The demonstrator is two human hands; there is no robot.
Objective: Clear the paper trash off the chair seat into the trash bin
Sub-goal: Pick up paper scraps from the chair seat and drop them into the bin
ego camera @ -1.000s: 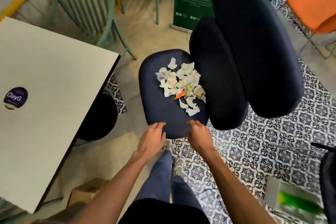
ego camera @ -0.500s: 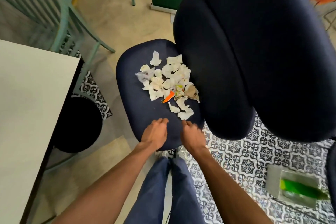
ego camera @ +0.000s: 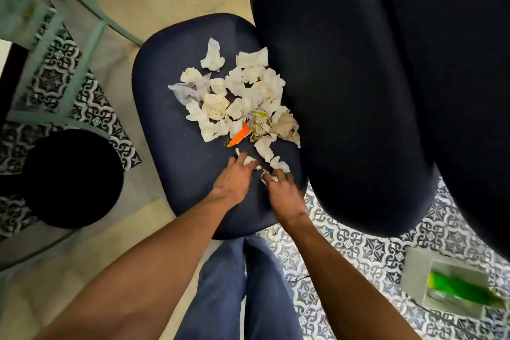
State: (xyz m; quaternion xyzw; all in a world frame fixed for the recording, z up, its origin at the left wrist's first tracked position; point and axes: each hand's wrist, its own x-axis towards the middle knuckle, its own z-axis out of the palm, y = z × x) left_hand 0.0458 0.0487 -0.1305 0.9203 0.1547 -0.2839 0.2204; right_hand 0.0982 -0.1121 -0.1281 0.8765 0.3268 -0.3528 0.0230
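Several crumpled white paper scraps [ego camera: 242,96], with an orange piece [ego camera: 239,135] and a printed wrapper [ego camera: 260,125] among them, lie piled on the navy chair seat [ego camera: 176,152]. My left hand [ego camera: 233,178] rests flat on the seat, its fingertips touching the nearest white scrap [ego camera: 249,160]. Just to its right, my right hand [ego camera: 284,190] curls its fingers around a small white scrap [ego camera: 266,175] at the pile's near edge. A round black trash bin [ego camera: 71,178] stands on the floor to the left of the chair.
The chair's dark backrest [ego camera: 372,77] looms over the seat's right side. A teal metal chair frame [ego camera: 69,44] stands at the far left. A box with green contents [ego camera: 452,287] lies on the patterned tile floor at lower right. My legs [ego camera: 242,290] are below the seat.
Both hands have moved forward from the seat's front edge to the nearest scraps. The view has come closer to the seat, and the table has left the frame.
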